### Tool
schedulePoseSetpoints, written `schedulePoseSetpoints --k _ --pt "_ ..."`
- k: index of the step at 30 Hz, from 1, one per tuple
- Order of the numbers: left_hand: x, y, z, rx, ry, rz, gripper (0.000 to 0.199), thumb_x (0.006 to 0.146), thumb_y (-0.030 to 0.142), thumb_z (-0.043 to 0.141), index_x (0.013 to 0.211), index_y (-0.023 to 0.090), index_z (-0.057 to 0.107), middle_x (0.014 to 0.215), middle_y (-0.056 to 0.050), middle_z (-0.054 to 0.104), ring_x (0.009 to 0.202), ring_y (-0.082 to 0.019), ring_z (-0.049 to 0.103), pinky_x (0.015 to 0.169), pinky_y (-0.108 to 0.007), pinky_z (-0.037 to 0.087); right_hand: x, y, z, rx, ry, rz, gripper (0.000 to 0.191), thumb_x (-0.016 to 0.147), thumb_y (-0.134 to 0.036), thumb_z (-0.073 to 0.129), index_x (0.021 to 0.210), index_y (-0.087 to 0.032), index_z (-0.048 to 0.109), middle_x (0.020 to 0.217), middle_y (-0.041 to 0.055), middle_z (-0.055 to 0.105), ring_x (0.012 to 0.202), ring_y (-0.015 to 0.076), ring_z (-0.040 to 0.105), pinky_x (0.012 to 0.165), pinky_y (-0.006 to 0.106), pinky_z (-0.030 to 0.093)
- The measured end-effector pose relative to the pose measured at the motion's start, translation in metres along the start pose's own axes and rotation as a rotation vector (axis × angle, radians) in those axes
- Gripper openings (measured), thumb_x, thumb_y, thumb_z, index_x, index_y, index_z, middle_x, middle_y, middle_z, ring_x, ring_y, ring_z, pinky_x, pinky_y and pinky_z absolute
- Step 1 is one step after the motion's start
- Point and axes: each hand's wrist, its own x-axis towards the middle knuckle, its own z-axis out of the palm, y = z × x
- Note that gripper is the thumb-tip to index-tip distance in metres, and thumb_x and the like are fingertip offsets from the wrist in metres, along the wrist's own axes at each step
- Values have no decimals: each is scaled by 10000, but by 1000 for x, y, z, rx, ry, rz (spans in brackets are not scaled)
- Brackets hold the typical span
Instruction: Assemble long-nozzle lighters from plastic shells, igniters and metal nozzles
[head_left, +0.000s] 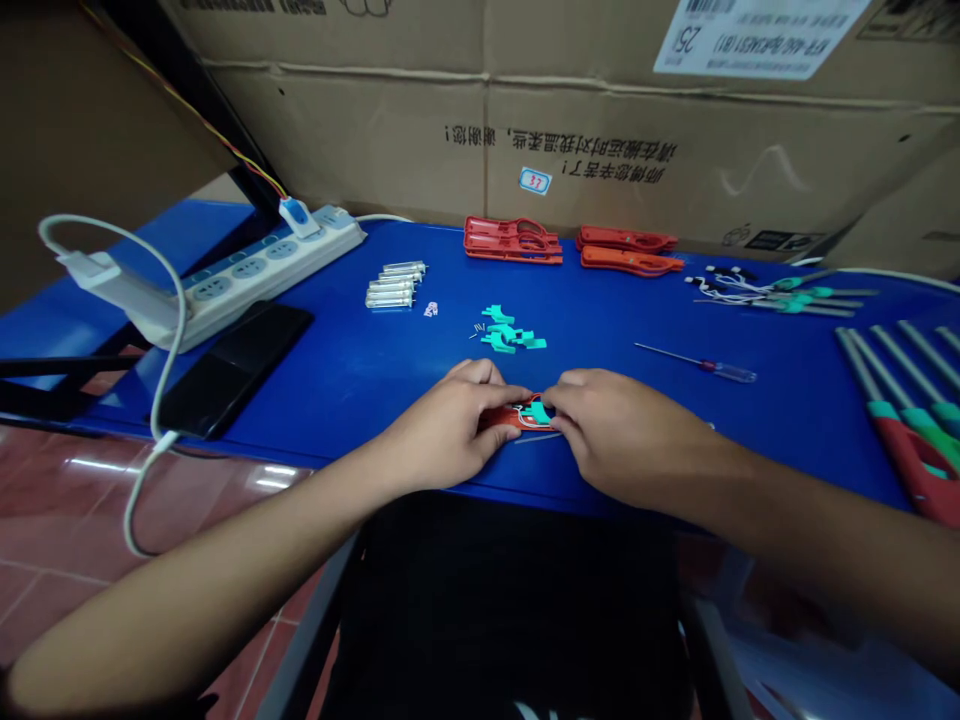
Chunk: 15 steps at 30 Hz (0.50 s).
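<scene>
My left hand [457, 425] grips the left end of a red lighter casing [495, 415] at the table's front edge, fingers behind it and thumb in front. A teal plastic trigger piece [536, 412] and thin white wires lie in this half-shell. My right hand [615, 425] is closed at the casing's right end, fingertips against the teal piece; its fingers hide that end. A thin grey rod [536, 438] lies just in front of the casing. Beyond my hands rest loose teal triggers [502, 340] and several small screws [478, 328].
Red casing halves [512, 240] and orange-red ones [630, 262] lie along a cardboard box [375, 150]. Silvery cylinders [394, 287], a power strip [262, 262] and a phone [236, 370] are leftward. Rightward are a screwdriver [705, 365], wired metal tubes [802, 298] and assembled lighters [911, 420].
</scene>
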Motion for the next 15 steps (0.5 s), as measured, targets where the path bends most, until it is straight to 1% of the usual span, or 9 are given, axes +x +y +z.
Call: schedulePoseSetpoints --k 3,5,8,11,13,15 --pt "-1 0 0 -8 6 5 391 914 185 628 1304 169 637 1014 -70 596 996 -212 548 957 -425 467 -7 3 12 -151 121 -94 234 883 -62 488 973 -121 696 909 117 634 856 252 539 742 360 397" --pt "-1 -1 1 -8 11 16 393 914 181 628 1307 177 635 1019 -68 595 1002 -210 545 963 -418 463 -10 7 21 -238 233 -164 234 887 -48 482 975 -100 693 885 119 623 799 239 498 710 353 375" --pt "-1 -2 1 -11 5 20 392 920 194 632 1312 174 634 1006 -66 591 991 -205 543 968 -412 458 -10 17 29 -277 351 -324 226 893 -33 472 917 -99 686 822 102 599 750 222 445 688 339 354" --pt "0 -2 1 -18 4 12 394 919 194 638 1312 174 635 999 -63 588 979 -200 545 963 -406 460 -8 26 32 -267 412 -411 235 919 -47 453 907 -103 680 824 97 588 766 225 431 702 338 352" --pt "0 -2 1 -17 8 13 386 916 192 640 1302 173 644 988 -61 587 971 -199 548 955 -407 463 -6 28 34 -240 433 -430 246 934 -59 438 905 -103 678 823 94 582 763 221 423 695 335 347" --pt "0 -1 1 -12 13 15 377 915 195 643 1291 166 654 973 -61 587 958 -201 550 946 -412 466 -5 27 37 -206 446 -416 257 933 -55 428 883 -105 675 796 87 570 741 214 409 671 329 335"
